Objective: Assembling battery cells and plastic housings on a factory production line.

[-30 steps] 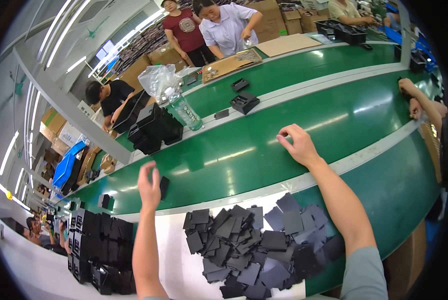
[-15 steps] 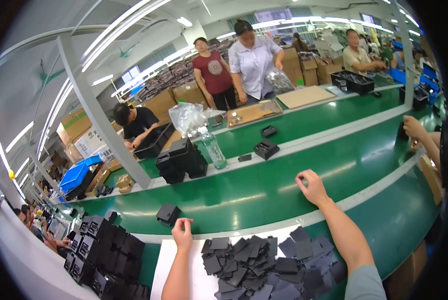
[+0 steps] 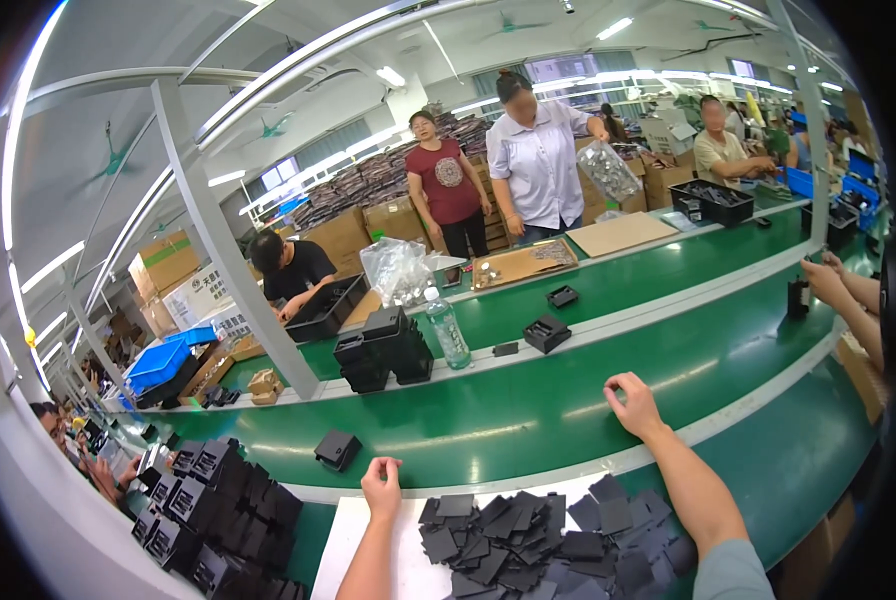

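Observation:
My left hand (image 3: 381,487) is raised over the far edge of a white sheet (image 3: 344,535), its fingers curled in and nothing visible in them. Just beyond it, a black plastic box (image 3: 338,450) rests on the green conveyor belt (image 3: 488,425). My right hand (image 3: 633,405) hovers above the belt further right. Its fingers are bent loosely, with a gap to the thumb and no object showing. Between my forearms lies a heap of flat black plastic plates (image 3: 508,535) on the white sheet.
Stacked black boxes (image 3: 238,510) stand at my left. Across the belt are more black housings (image 3: 383,350), a clear bottle (image 3: 448,330) and an open black case (image 3: 546,333). A co-worker's hands (image 3: 823,280) hold a black part at right. Metal posts (image 3: 223,240) rise beyond the belt.
My view has shifted, so the scene sits lower and further right. My hands stay near the same places, still without visible objects. The standing person opposite has raised a clear bag.

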Available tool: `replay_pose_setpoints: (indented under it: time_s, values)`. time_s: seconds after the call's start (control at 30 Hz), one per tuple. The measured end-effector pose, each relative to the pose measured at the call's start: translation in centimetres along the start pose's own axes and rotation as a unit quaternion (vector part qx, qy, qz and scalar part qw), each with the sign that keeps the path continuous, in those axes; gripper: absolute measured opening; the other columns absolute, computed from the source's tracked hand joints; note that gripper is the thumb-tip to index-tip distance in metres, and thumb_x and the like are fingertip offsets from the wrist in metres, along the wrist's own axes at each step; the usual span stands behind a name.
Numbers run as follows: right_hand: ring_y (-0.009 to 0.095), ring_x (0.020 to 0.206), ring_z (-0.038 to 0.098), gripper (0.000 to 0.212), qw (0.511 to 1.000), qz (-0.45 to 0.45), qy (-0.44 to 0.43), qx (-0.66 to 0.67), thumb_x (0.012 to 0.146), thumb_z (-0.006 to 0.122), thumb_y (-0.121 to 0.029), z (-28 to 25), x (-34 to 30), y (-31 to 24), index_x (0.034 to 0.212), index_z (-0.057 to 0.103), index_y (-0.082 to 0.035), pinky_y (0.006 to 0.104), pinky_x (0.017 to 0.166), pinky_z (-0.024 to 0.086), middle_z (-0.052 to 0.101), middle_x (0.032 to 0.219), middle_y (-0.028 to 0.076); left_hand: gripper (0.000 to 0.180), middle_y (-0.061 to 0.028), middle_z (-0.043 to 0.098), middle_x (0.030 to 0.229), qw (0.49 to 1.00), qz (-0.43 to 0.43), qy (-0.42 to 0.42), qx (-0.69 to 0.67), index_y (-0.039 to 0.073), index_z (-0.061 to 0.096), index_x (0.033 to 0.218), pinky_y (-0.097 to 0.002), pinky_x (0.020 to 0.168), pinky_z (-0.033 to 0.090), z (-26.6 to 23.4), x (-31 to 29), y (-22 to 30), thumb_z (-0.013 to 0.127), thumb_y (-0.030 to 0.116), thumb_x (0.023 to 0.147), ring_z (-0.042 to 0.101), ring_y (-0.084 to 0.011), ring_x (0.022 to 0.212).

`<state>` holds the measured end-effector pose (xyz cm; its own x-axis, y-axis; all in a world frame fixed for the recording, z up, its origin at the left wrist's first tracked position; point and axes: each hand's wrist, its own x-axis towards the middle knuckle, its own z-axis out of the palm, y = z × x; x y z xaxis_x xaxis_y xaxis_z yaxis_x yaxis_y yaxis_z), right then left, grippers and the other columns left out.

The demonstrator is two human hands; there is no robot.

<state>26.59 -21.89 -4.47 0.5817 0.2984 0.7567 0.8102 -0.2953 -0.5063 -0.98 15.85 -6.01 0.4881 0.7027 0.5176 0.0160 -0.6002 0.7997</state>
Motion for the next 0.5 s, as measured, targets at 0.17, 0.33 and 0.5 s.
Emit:
replay_pose_setpoints:
  time_s: [0.17, 0.33, 0.5]
  values:
    - [0.023, 0.077, 0.057, 0.011, 0.999, 0.021, 0.020, 0.033, 0.079, 0.060, 0.002, 0.1, -0.4, -0.2, 0.089, 0.061, -0.003, 0.0323, 0.073, 0.047, 0.063, 0.086, 0.006, 0.013, -0.0053, 0.070, 0.080, 1.000, 0.004, 0.006, -0.005, 0.000, 0.064, 0.084, -0.0240, 0.064, 0.046, -0.3, -0.4, -0.1, 0.056, 0.009, 0.090, 0.057, -0.0125, 0.066]
    - [0.024, 0.079, 0.056, 0.016, 1.000, 0.016, -0.005, -0.001, 0.075, 0.054, 0.007, -0.2, -0.7, 1.2, 0.086, 0.059, -0.004, 0.0326, 0.073, 0.046, 0.060, 0.085, 0.006, 0.013, -0.0054, 0.070, 0.080, 1.000, -0.007, -0.008, 0.017, 0.000, 0.063, 0.084, -0.0240, 0.065, 0.047, 0.2, -0.1, 0.0, 0.056, 0.010, 0.090, 0.058, -0.0128, 0.067]
    - [0.024, 0.081, 0.056, 0.014, 1.000, -0.003, -0.006, 0.004, 0.077, 0.054, 0.005, 0.4, 0.0, 1.2, 0.085, 0.059, -0.005, 0.0323, 0.075, 0.046, 0.061, 0.087, 0.006, 0.013, -0.0062, 0.070, 0.081, 1.000, 0.006, -0.009, -0.013, 0.001, 0.063, 0.085, -0.0249, 0.070, 0.048, 0.1, 0.2, -1.7, 0.054, 0.009, 0.091, 0.059, -0.0139, 0.070]
